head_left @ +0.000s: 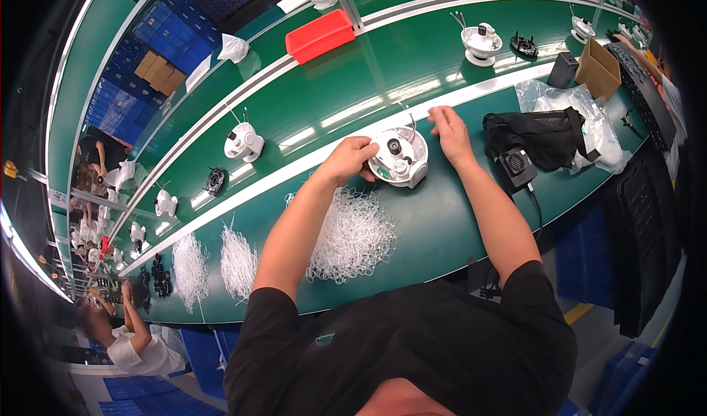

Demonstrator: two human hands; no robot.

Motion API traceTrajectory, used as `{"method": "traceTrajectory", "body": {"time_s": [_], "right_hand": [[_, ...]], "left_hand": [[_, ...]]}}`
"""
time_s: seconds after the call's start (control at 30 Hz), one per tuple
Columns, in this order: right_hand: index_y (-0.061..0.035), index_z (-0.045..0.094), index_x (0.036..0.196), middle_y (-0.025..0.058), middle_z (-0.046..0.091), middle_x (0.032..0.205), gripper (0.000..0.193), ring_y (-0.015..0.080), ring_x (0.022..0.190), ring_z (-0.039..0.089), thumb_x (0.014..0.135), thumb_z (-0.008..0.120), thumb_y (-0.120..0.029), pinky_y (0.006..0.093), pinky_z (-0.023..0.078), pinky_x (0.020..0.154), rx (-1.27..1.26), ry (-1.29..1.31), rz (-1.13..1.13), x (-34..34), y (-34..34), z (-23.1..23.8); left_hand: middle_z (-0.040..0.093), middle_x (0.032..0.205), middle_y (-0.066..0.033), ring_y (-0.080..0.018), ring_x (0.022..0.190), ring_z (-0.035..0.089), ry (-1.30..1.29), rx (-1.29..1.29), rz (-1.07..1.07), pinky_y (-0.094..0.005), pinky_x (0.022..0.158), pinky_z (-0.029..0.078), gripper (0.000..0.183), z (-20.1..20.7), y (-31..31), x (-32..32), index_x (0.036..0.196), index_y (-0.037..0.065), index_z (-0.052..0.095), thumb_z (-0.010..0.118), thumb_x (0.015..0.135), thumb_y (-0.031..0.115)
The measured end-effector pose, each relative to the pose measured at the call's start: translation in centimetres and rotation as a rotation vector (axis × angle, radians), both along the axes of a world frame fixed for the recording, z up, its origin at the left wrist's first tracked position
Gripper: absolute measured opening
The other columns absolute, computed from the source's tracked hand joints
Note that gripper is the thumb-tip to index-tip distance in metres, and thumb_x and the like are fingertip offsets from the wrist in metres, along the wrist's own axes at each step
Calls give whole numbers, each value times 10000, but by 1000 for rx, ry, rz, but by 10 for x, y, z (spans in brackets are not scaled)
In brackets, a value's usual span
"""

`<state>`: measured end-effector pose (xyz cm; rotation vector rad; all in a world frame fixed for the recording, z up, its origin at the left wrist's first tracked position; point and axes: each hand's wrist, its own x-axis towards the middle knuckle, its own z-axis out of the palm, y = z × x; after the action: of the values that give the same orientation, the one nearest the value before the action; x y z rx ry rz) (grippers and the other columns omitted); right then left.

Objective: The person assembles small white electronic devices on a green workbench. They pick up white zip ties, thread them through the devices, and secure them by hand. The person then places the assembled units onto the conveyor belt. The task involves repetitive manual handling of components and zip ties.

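Note:
My left hand (349,159) grips the left rim of a round white camera housing (412,171), thumb on top and fingers down its side. The housing's open face shows a dark lens, a bit of green circuit board and loose wiring. A thin white antenna or cable rises from its far edge. My right hand (451,132) is raised just right of the housing, apart from it, with loosely bent fingers and nothing visible in them. Below my left hand lies a large pile of clear-white plastic ties or loops (353,235).
Two smaller tie piles (190,272) lie leftward. On the far green belt stand white camera units (243,142), black ring parts (215,181) and a red bin (319,36). At right are a black cloth bag (532,137), a small black fan-like device (517,168) and a cardboard box (598,70).

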<state>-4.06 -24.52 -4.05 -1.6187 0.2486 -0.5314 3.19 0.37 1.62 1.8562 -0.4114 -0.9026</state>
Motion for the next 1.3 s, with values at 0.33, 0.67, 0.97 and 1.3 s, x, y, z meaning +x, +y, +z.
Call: {"method": "traceTrajectory", "body": {"time_s": [0.33,0.67,0.97,1.3], "right_hand": [[-58,665,995,97,696,927,211,275,819,657,939,612,-254,375,508,752,-429,102,69,-5,14,-2],[-87,688,968,78,705,894,175,247,771,659,912,640,-246,360,506,702,-403,76,93,-1,8,-14],[-94,669,947,59,708,892,168,269,786,664,909,631,-253,391,510,742,-543,135,134,-4,11,-5],[-99,666,945,48,706,895,156,256,788,654,906,638,-247,379,502,767,-541,143,130,-3,11,-8]], "left_hand": [[603,1101,-258,-350,905,674,4,-401,722,-399,730,649,291,-20,-14,90,1150,-147,457,466,1017,112],[663,853,-43,-134,722,617,-239,108,193,-281,598,488,270,-4,0,32,943,28,642,747,880,268],[695,930,-122,-324,881,670,-751,472,-388,-432,752,518,240,3,11,-64,996,37,663,757,799,138],[685,912,-87,-158,816,642,-506,270,-212,-316,722,509,155,3,17,-43,977,5,664,724,865,95]]}}
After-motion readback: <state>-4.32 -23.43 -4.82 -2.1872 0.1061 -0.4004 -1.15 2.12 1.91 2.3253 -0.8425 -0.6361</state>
